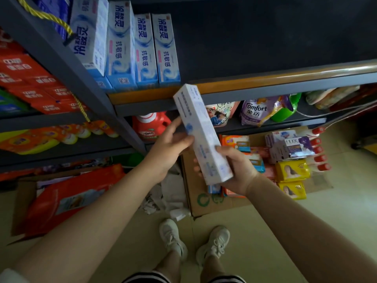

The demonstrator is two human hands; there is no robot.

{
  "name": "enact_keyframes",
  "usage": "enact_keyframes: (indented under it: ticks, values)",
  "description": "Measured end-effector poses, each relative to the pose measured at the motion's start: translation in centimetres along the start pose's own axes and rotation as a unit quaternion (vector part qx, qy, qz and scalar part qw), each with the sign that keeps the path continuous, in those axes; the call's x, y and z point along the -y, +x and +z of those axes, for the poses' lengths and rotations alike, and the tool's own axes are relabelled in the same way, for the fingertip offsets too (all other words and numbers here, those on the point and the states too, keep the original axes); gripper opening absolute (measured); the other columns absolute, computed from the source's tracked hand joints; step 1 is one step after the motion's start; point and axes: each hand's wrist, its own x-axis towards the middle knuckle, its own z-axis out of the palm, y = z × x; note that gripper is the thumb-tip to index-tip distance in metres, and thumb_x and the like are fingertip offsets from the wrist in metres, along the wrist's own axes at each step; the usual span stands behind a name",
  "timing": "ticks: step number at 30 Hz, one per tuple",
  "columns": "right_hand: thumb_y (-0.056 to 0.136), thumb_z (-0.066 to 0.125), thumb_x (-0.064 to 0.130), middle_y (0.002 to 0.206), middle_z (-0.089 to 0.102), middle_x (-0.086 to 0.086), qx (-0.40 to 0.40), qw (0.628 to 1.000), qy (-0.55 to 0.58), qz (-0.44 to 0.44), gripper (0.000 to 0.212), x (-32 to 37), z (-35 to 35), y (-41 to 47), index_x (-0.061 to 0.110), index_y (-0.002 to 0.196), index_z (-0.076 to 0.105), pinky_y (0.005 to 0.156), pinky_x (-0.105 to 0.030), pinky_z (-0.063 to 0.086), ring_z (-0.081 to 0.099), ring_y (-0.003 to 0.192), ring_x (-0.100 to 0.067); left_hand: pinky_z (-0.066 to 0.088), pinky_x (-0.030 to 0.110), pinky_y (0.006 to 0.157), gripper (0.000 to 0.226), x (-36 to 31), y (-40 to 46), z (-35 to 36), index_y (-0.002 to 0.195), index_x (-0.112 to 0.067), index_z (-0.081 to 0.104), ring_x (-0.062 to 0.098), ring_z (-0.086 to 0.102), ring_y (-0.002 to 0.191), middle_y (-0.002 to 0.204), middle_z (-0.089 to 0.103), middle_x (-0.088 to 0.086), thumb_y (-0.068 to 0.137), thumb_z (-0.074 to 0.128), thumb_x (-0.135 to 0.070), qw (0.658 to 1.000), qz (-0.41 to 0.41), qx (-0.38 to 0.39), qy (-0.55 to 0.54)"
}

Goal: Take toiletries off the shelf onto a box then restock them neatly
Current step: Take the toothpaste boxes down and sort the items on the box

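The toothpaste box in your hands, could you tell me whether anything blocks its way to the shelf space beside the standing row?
Nothing visible does: the shelf right of the row is bare, and the box is just below its edge.

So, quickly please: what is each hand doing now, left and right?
Left hand: holding the toothpaste box near its middle, fingers curled round it.
Right hand: holding the same box at its lower end.

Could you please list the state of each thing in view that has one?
toothpaste box: tilted, held off the shelf in both hands
left hand: grips the box's middle
right hand: grips its lower end
shelved toothpaste boxes: upright in a row
cardboard box: on the floor, toiletries on top
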Motion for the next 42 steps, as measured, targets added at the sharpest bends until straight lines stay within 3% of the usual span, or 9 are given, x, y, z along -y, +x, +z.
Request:
enact_keyframes:
  ticks: [3, 7, 9, 13, 18, 23, 26, 35, 42]
  values:
    - [0.067, 0.077, 0.023, 0.084, 0.065, -0.004, -0.121, 0.965, -0.227, -0.043, 0.048, 0.1, 0.4, -0.3, 0.011, 0.106, 0.052, 0.062, -0.026, 0.051, 0.065, 0.068, -0.012, 0.049, 0.034, 0.093, 0.032, 0.4, -0.4, 0.1, 0.119, -0.025, 0.052, 0.016, 0.06, 0.109, 0.12, 0.062, 0.003, 0.088, 0.053, -0.018, 0.999, -0.027, 0.033, -0.011]
    - [0.074, 0.075, 0.035, 0.108, 0.052, 0.005, -0.205, 0.744, -0.616, -0.161, 0.069, -0.7, 0.2, -0.5, 0.016, 0.129, 0.037, 0.062, -0.009, 0.038, 0.053, 0.09, -0.008, 0.055, 0.033, 0.078, 0.03, 1.7, -0.6, 0.9, 0.119, -0.018, 0.052, 0.02, 0.065, 0.097, 0.113, 0.065, 0.007, 0.089, 0.049, -0.022, 0.994, -0.076, 0.044, -0.063]
    - [0.081, 0.067, 0.041, 0.12, 0.046, 0.0, -0.176, 0.7, -0.664, -0.195, 0.075, -1.3, -0.3, -0.6, 0.018, 0.142, 0.031, 0.076, -0.017, 0.037, 0.046, 0.103, -0.011, 0.054, 0.034, 0.075, 0.022, 2.3, -0.5, 1.4, 0.113, -0.018, 0.053, 0.018, 0.066, 0.087, 0.103, 0.067, 0.005, 0.092, 0.048, -0.017, 0.993, -0.083, 0.016, -0.087]
    - [0.089, 0.06, 0.021, 0.102, 0.057, 0.005, -0.162, 0.775, -0.57, -0.22, 0.046, -1.4, -1.8, -0.9, 0.018, 0.134, 0.048, 0.068, -0.005, 0.042, 0.055, 0.079, 0.012, 0.054, 0.036, 0.074, 0.019, 4.0, -0.1, 1.6, 0.111, -0.015, 0.055, 0.02, 0.064, 0.082, 0.095, 0.067, 0.005, 0.094, 0.045, -0.013, 0.988, -0.107, -0.012, -0.111]
    - [0.088, 0.06, 0.028, 0.099, 0.059, 0.017, -0.107, 0.783, -0.581, -0.196, 0.033, -2.5, -3.9, -1.8, 0.019, 0.12, 0.061, 0.075, -0.008, 0.047, 0.058, 0.086, 0.009, 0.055, 0.026, 0.061, 0.021, 6.4, 0.1, 1.3, 0.106, -0.017, 0.061, 0.013, 0.067, 0.075, 0.086, 0.072, 0.0, 0.095, 0.044, -0.012, 0.975, -0.161, -0.031, -0.147]
    - [0.095, 0.051, 0.023, 0.094, 0.063, 0.006, -0.267, 0.805, -0.515, -0.125, 0.012, -0.6, -8.2, -0.1, 0.025, 0.098, 0.062, 0.072, -0.026, 0.05, 0.062, 0.087, -0.013, 0.05, 0.035, 0.075, 0.018, 11.2, 1.4, 0.6, 0.104, -0.017, 0.06, 0.019, 0.061, 0.085, 0.092, 0.066, 0.002, 0.092, 0.052, -0.007, 0.968, -0.229, -0.1, -0.034]
    - [0.094, 0.051, 0.019, 0.092, 0.065, 0.0, -0.301, 0.803, -0.505, -0.098, 0.011, 0.2, -11.0, 1.6, 0.023, 0.093, 0.061, 0.078, -0.041, 0.053, 0.064, 0.088, -0.025, 0.05, 0.035, 0.074, 0.018, 14.7, 2.8, 1.6, 0.107, -0.012, 0.059, 0.019, 0.062, 0.083, 0.092, 0.066, 0.004, 0.091, 0.054, -0.008, 0.955, -0.258, -0.143, -0.01]
    - [0.09, 0.054, 0.015, 0.093, 0.066, -0.003, -0.257, 0.778, -0.567, -0.087, 0.013, 2.0, -15.0, 3.5, 0.019, 0.095, 0.066, 0.087, -0.042, 0.05, 0.061, 0.091, -0.024, 0.053, 0.033, 0.071, 0.04, 22.4, 7.4, 7.4, 0.131, -0.014, 0.048, 0.018, 0.062, 0.085, 0.105, 0.062, 0.003, 0.093, 0.056, -0.023, 0.949, -0.23, -0.191, 0.101]
    - [0.092, 0.052, 0.019, 0.095, 0.065, 0.005, -0.211, 0.75, -0.618, -0.1, 0.013, 3.0, -12.8, 3.1, 0.024, 0.097, 0.064, 0.084, -0.036, 0.05, 0.062, 0.09, -0.016, 0.054, 0.036, 0.072, 0.021, 22.9, 8.3, 7.9, 0.116, -0.022, 0.055, 0.017, 0.063, 0.084, 0.108, 0.062, 0.005, 0.097, 0.047, -0.023, 0.939, -0.24, -0.162, 0.185]
